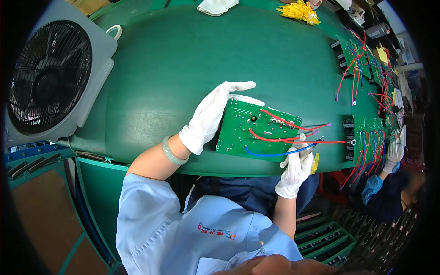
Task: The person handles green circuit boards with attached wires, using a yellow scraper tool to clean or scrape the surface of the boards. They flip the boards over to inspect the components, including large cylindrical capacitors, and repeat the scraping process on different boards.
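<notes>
A green circuit board [233, 133] faces up before me, dotted with solder points. Red wires and one blue wire [270, 154] run across it and out past its right side. My left hand [208, 114], in a white glove, holds the board along its left edge; one finger stretches out beyond the top corner and another lies along the far edge. At the lower right corner my gloved right hand [297, 167] grips the board, its fingertips beside the wire ends. The board's underside is hidden.
A grey box fan [50, 75] stands at the left. More wired circuit boards [366, 123] line the right, where a co-worker's gloved hand [394, 153] shows. A white cloth [217, 6] and yellow strips [300, 11] lie at the far edge of the green table [174, 59].
</notes>
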A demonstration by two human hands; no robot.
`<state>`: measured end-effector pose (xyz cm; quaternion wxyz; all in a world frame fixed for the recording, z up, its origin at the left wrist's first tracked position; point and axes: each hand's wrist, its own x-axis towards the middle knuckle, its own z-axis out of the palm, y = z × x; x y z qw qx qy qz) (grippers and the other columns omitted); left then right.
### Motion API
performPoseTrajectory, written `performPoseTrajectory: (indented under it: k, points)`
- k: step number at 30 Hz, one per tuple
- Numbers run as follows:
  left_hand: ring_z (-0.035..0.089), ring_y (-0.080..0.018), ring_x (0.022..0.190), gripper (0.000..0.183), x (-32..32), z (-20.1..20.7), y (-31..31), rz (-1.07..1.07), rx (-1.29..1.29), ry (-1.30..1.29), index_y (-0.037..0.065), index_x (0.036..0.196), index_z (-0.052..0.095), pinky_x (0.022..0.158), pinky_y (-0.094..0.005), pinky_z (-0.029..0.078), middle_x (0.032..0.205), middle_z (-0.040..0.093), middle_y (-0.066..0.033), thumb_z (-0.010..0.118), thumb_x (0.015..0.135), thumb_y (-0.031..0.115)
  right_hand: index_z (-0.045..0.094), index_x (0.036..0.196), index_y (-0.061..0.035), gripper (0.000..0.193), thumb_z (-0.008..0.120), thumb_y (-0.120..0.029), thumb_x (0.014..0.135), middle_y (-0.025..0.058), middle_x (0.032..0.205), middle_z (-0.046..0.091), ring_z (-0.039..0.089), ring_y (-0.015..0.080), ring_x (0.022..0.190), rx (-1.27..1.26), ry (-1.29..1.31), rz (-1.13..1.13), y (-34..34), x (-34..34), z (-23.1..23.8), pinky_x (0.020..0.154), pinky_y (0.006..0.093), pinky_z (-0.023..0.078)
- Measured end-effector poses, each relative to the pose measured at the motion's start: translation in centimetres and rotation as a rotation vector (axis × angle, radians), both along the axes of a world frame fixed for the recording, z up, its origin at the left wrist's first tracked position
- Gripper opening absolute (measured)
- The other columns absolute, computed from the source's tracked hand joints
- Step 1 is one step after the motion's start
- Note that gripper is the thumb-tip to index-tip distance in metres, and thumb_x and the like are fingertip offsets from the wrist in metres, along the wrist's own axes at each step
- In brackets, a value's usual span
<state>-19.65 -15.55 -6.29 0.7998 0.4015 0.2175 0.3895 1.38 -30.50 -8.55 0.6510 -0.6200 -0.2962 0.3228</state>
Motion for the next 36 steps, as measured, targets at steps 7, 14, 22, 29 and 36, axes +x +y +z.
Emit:
performPoseTrajectory:
  k: [7,14,22,29,36]
  points:
    - [0.064,-0.0311,0.115,0.060,-0.2,-0.3,0.1,0.017,0.064,0.009,-0.005,0.145,0.038,0.101,-0.0401,0.052,0.126,0.061,-0.0294,0.032,0.109,0.042,0.055,0.132,0.0084,0.041,0.064,-0.001,0.093,0.0066,0.101,0.063,0.048,0.0047,0.059,-0.013,0.055,0.036,-0.1,0.6,-0.4,0.051,0.0197,0.042]
    - [0.064,-0.0274,0.114,0.059,-0.2,-0.3,0.5,0.039,0.053,0.054,-0.005,0.145,0.039,0.101,-0.0381,0.051,0.126,0.062,-0.0260,0.043,0.107,0.040,0.052,0.135,0.0078,0.043,0.062,0.000,0.094,0.0100,0.105,0.063,0.056,0.0093,0.063,-0.014,0.013,0.035,-0.6,1.0,-1.1,0.054,0.0215,0.047]
    - [0.061,-0.0180,0.109,0.043,-2.4,0.0,3.0,0.528,0.720,0.840,0.003,0.141,0.051,0.094,-0.0307,0.049,0.130,0.062,-0.0153,0.058,0.102,0.020,0.050,0.138,0.0062,0.045,0.054,0.001,0.094,0.0208,0.120,0.066,0.056,0.0104,0.057,0.096,0.093,0.100,0.0,1.3,-0.6,0.050,0.0208,0.045]
    - [0.067,-0.0214,0.106,0.036,-4.1,2.9,3.0,0.150,0.832,0.822,0.000,0.124,0.065,0.095,-0.0323,0.051,0.123,0.068,-0.0109,0.061,0.089,-0.004,0.052,0.136,0.0070,0.044,0.056,0.004,0.092,0.0197,0.115,0.067,0.053,0.0083,0.054,0.089,0.118,0.103,0.1,1.4,-0.3,0.046,0.0185,0.041]
    - [0.066,-0.0282,0.111,0.036,-3.7,2.0,3.0,0.106,1.006,0.800,0.003,0.122,0.067,0.098,-0.0363,0.050,0.122,0.069,-0.0116,0.061,0.087,-0.004,0.055,0.133,0.0078,0.043,0.060,0.006,0.090,0.0181,0.105,0.069,0.053,0.0083,0.054,0.027,0.133,0.095,0.1,1.1,0.1,0.046,0.0185,0.041]
